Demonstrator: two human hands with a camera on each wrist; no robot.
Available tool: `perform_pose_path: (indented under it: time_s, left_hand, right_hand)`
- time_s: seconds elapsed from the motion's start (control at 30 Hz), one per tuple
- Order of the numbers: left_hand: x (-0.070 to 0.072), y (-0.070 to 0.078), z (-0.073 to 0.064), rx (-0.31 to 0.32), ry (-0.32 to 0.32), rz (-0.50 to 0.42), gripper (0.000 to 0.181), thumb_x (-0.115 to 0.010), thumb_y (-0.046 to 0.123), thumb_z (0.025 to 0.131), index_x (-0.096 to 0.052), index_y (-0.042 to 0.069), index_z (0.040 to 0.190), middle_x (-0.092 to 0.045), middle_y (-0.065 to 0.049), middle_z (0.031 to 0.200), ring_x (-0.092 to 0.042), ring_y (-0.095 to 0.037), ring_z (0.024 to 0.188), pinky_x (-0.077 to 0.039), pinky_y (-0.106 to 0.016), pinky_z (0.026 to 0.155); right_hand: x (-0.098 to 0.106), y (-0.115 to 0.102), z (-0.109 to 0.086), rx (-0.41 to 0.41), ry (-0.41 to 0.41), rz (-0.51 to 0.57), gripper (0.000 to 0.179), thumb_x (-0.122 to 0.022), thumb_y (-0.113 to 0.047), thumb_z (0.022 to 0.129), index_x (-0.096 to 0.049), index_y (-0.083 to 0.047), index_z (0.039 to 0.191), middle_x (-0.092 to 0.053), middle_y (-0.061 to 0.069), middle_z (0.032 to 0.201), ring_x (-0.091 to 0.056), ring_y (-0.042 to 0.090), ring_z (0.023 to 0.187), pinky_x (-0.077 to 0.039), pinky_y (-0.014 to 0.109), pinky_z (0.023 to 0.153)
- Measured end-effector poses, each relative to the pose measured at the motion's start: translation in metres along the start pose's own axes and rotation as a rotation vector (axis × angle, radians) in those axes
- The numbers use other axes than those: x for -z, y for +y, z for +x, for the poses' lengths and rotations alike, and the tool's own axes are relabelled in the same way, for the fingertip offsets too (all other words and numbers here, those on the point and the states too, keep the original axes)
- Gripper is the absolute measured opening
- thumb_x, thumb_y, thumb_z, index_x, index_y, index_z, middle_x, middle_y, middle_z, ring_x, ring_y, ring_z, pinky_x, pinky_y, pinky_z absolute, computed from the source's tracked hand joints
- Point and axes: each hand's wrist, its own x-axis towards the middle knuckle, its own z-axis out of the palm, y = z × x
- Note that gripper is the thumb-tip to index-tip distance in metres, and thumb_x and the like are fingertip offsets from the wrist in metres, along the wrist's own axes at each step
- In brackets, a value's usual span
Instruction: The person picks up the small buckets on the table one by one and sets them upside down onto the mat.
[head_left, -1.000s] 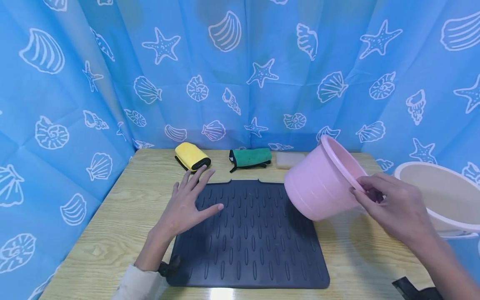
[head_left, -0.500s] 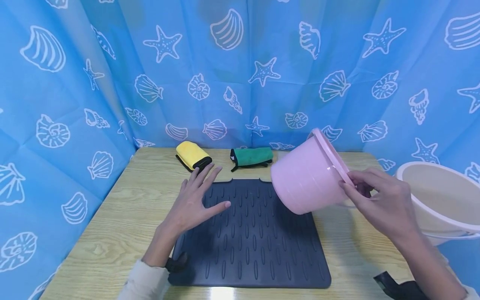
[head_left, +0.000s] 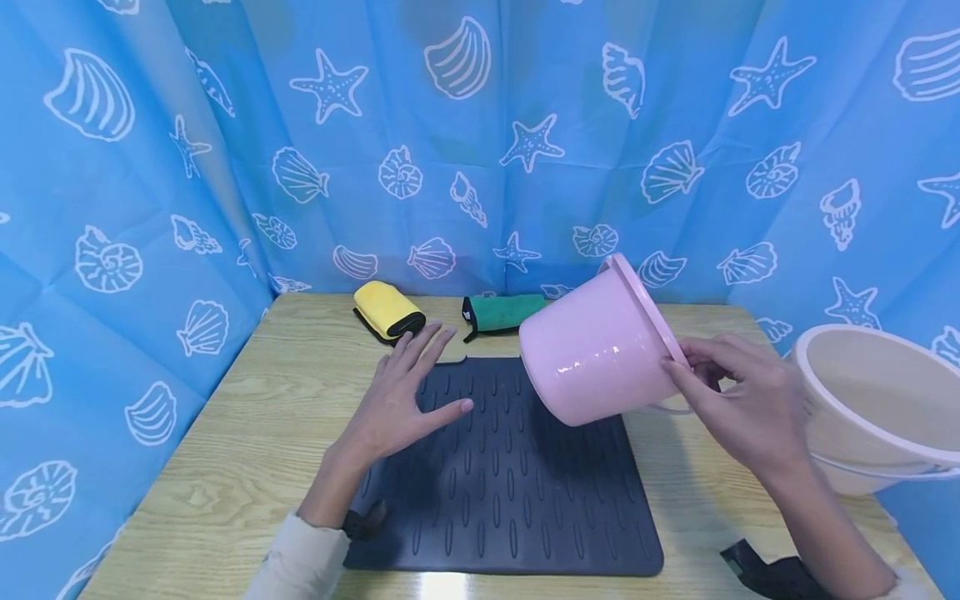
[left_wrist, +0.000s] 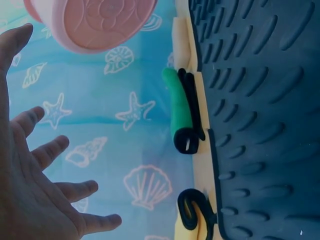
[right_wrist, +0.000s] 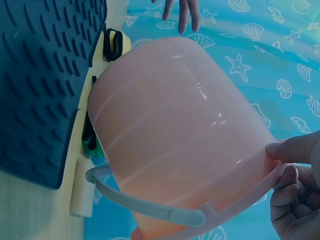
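Note:
A pink bucket (head_left: 592, 350) hangs tilted over the right part of a dark ridged mat (head_left: 510, 508), its mouth turned to the right. My right hand (head_left: 738, 396) pinches its rim between thumb and fingers. In the right wrist view a pale handle (right_wrist: 150, 204) dangles below the bucket's side. Fingers spread, my left hand (head_left: 401, 404) hovers over the mat's left part and holds nothing. The left wrist view shows the bucket's patterned base (left_wrist: 107, 20) beyond the left thumb.
A rolled yellow cloth (head_left: 386, 308) and a rolled green cloth (head_left: 504, 312) lie behind the mat. A pale block (left_wrist: 181, 42) is beside the green cloth. At the right stands a cream bucket (head_left: 832, 467). A blue shell-patterned curtain (head_left: 450, 133) encloses the wooden table (head_left: 195, 475).
My right hand has carried the pink bucket leftward over the mat, covering the pale block in the head view. My left hand has shifted slightly right, still spread.

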Motion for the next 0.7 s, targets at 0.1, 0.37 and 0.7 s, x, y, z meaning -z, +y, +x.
perform_pose_path:
  time_s: [0.1, 0.37, 0.7]
  left_hand:
    - [0.0, 0.002, 0.001, -0.008, 0.006, -0.009, 0.092, -0.056, 0.073, 0.085, -0.015, 0.04, 0.16, -0.01, 0.008, 0.167, -0.005, -0.034, 0.152, -0.009, -0.069, 0.114]
    - [-0.003, 0.003, 0.006, -0.02, 0.022, -0.032, 0.091, -0.057, 0.072, 0.085, -0.016, 0.041, 0.16, -0.016, 0.004, 0.166, -0.007, -0.033, 0.152, -0.012, -0.071, 0.112]
    - [-0.004, 0.004, 0.01, -0.032, 0.023, -0.097, 0.092, -0.059, 0.07, 0.085, -0.017, 0.039, 0.16, -0.015, 0.004, 0.166, -0.006, -0.029, 0.153, -0.017, -0.073, 0.109]
  right_hand:
    - [-0.003, -0.002, -0.001, -0.017, 0.006, 0.021, 0.03, -0.088, 0.004, 0.07, -0.079, -0.002, 0.098, -0.07, 0.005, 0.081, -0.051, -0.002, 0.065, -0.041, 0.006, 0.059]
    - [-0.012, -0.007, -0.003, -0.05, 0.036, 0.068, 0.03, -0.088, 0.004, 0.071, -0.079, -0.002, 0.099, -0.068, 0.003, 0.08, -0.054, -0.002, 0.066, -0.044, 0.006, 0.061]
    - [-0.024, -0.01, -0.007, -0.066, 0.061, 0.121, 0.029, -0.086, 0.007, 0.072, -0.078, 0.0, 0.099, -0.068, 0.003, 0.081, -0.055, -0.001, 0.066, -0.044, 0.006, 0.061]
